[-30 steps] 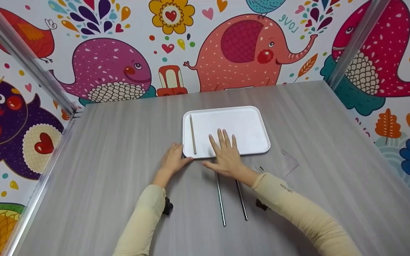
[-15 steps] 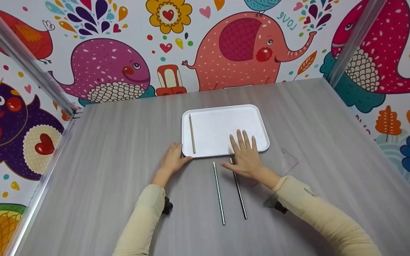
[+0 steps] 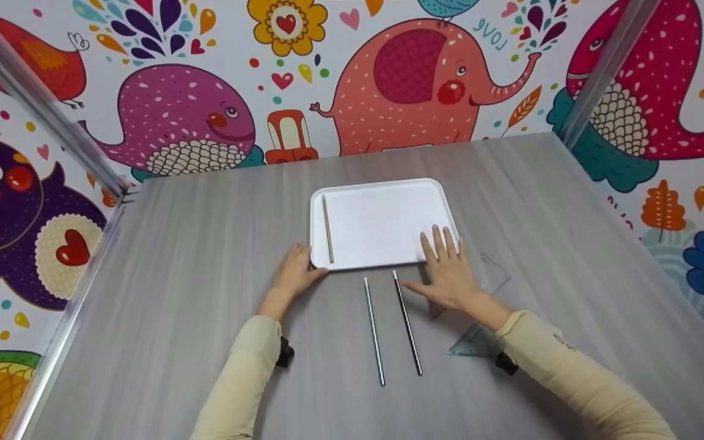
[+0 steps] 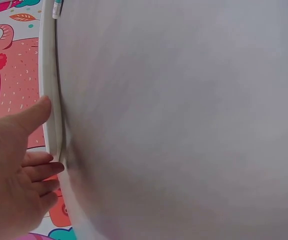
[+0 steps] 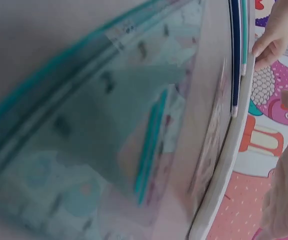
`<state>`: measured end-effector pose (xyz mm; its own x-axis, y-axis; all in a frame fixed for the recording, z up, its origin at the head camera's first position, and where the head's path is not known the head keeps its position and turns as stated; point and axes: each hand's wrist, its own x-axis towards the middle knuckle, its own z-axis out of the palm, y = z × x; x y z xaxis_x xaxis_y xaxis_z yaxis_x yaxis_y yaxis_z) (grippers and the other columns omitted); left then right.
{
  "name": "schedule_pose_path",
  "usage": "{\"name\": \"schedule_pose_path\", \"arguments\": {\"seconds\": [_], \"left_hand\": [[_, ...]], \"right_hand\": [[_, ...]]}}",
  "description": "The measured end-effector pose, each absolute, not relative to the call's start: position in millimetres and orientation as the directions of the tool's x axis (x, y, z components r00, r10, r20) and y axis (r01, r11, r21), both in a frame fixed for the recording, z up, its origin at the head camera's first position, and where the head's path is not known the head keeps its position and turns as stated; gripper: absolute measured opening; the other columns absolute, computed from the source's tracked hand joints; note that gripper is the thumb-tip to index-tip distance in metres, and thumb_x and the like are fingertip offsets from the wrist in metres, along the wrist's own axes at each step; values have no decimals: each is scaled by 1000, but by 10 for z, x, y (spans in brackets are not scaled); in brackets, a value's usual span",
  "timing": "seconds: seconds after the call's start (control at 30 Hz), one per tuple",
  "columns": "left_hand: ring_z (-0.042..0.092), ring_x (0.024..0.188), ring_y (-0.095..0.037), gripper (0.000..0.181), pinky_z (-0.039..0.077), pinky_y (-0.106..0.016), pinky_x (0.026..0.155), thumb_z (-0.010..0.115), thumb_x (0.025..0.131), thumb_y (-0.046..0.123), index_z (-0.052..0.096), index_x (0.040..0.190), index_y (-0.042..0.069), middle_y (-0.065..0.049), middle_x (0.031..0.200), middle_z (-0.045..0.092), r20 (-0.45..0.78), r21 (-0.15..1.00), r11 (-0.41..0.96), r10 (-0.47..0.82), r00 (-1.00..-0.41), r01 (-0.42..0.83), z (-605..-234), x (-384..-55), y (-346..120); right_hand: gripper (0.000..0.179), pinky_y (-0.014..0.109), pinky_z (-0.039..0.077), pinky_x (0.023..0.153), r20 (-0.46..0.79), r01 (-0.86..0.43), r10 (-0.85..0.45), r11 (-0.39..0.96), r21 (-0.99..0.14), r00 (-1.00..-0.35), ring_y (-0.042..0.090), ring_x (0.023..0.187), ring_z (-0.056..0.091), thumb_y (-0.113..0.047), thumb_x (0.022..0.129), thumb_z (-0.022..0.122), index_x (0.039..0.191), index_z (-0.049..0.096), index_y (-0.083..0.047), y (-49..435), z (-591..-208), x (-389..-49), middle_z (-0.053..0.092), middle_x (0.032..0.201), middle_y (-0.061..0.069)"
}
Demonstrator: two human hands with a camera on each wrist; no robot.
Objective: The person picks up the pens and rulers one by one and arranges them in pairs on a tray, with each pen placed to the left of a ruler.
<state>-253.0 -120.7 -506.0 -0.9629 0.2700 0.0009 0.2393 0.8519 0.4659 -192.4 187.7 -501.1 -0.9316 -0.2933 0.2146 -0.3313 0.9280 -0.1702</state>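
Observation:
My left hand (image 3: 294,272) grips the near left corner of a white tray (image 3: 382,223); its thumb lies along the front rim, fingers around the side. A thin gold pencil (image 3: 327,229) lies inside the tray by its left end. Over the near right corner of the tray, my right hand (image 3: 450,275) is spread palm down with straight fingers and holds nothing. Two pencils lie on the table in front of the tray: one teal (image 3: 374,333), one dark (image 3: 408,324), with the right thumb close to the dark one's top.
Below the right wrist lies a teal-tinted see-through set square (image 3: 477,342), large in the right wrist view. A clear triangle (image 3: 498,275) is right of the right hand, and another clear piece (image 3: 436,310) shows partly under the palm. A cartoon-printed wall (image 3: 303,73) stands behind the table.
My right hand has slid rightward along the tray's front edge to its near right corner, uncovering the pencil tops and the teal set square. The left hand has stayed at its corner.

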Motion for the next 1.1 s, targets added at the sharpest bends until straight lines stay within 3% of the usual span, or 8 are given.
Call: {"name": "schedule_pose_path", "arguments": {"seconds": [0.47, 0.67, 0.9, 1.1], "left_hand": [[36, 124, -39, 55, 28, -46, 105, 68, 81, 26, 50, 120, -8, -27, 126, 48, 26, 464, 846, 282, -959, 261, -5081, -2536, -1215], [36, 124, -40, 54, 27, -45, 105, 68, 80, 25, 50, 119, -8, -27, 125, 49, 28, 474, 841, 283, -959, 262, -5082, -2536, -1212], [42, 119, -36, 52, 31, -44, 102, 68, 80, 25, 51, 117, -8, -23, 119, 53, 52, 451, 844, 300, -953, 290, -5083, -2535, -1211], [44, 116, -36, 49, 32, -43, 100, 68, 80, 24, 53, 116, -7, -22, 116, 55, 63, 459, 835, 310, -949, 303, -5079, -2542, -1213]], "right_hand": [[99, 64, 7, 102, 116, -178, -154, 956, -232, -981, 49, 132, 4, -62, 76, 53, 143, 15, 1, 2384, -5051, -1898, 6, 146, 29], [100, 65, 4, 102, 75, -72, -51, 948, -310, -996, 51, 131, 0, -60, 80, 51, 143, 5, 2, 2619, -5038, -1905, 1, 145, 32], [112, 65, 4, 102, 59, 22, 47, 926, -378, -997, 54, 129, 1, -65, 74, 56, 139, 8, 12, 2829, -5059, -1888, 4, 140, 40], [112, 65, 9, 101, 46, 78, 104, 918, -389, -994, 57, 125, 11, -57, 69, 66, 134, 15, 19, 2915, -5070, -1857, 14, 136, 43]]}}
